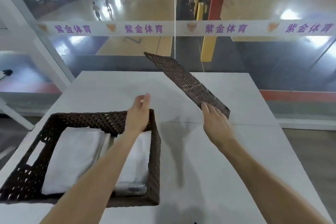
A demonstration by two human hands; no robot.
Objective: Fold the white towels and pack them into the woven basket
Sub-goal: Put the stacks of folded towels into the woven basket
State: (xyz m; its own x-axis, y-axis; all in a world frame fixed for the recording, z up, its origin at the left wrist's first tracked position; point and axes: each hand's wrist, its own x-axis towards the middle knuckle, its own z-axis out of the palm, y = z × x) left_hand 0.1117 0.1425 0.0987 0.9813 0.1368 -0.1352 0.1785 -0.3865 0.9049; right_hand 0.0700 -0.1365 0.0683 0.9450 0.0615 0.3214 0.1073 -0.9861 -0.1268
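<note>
The right hand (215, 122) is gripping the near end of a woven lid (183, 78), holding it tilted above the table (227, 169). The left hand (139, 112) is hovering loosely open, holding nothing. Beneath its forearm, the woven basket (155, 151) is holding folded white towels (72, 156).

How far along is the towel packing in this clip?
Nearly finished. Done: folded towels lie side by side in the basket. In hand: the right hand holds the lid tilted in the air over the table, right of the basket; the left hand hovers open over its far rim. Left: probably only setting the lid on.
</note>
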